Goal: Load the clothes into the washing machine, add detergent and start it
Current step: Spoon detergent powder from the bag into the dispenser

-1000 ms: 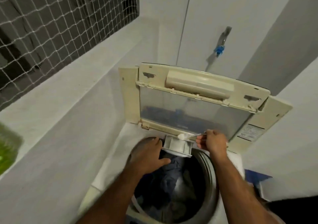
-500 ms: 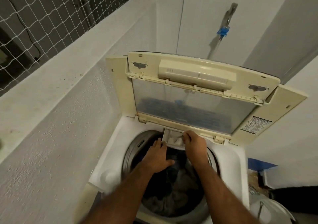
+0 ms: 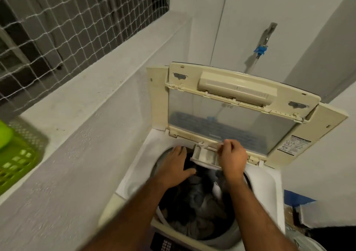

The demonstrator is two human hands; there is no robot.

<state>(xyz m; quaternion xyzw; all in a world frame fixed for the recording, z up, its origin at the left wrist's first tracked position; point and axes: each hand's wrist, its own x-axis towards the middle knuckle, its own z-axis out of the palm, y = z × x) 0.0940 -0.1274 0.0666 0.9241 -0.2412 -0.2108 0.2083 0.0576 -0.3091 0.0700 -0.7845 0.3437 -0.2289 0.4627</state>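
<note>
The top-loading washing machine (image 3: pixel 134 171) stands with its cream lid (image 3: pixel 231 119) raised. Dark and grey clothes (image 3: pixel 198 208) fill the drum. A small white detergent drawer (image 3: pixel 204 157) juts out over the drum at the back rim, with pale powder inside. My right hand (image 3: pixel 234 158) is at the drawer's right end, fingers pinched on a thin white scoop (image 3: pixel 215 146) held over the drawer's back edge. My left hand (image 3: pixel 173 166) lies flat with fingers spread on the drum's rim, just left of the drawer, holding nothing.
A green plastic basket (image 3: pixel 15 164) sits on the concrete ledge at the left, below a netted window (image 3: pixel 57 29). A tap with a blue fitting (image 3: pixel 261 49) is on the wall behind the lid. The machine's button panel (image 3: pixel 163 245) shows at the bottom edge.
My right hand went down onto the drawer, then drew back to its right end with the scoop. My left hand stayed on the rim. The view swung left, so the green basket shows again.
</note>
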